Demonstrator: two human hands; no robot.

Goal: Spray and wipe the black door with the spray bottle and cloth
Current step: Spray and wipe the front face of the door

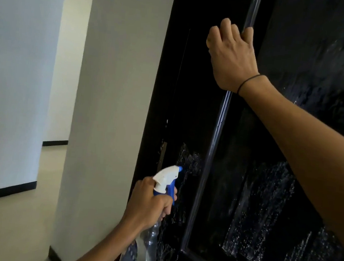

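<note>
Our left hand (148, 204) grips the spray bottle (161, 195), aimed at the wet-streaked black door (267, 183). Our right hand (231, 55) curls against its moulding, seemingly bunching a barely visible cloth. Overspray could run down unwiped, leaving streaks.

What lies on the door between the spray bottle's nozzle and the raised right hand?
In the head view, only bare black door lies between the spray bottle and the right hand, with a white patch of spray just beyond the nozzle.
</note>
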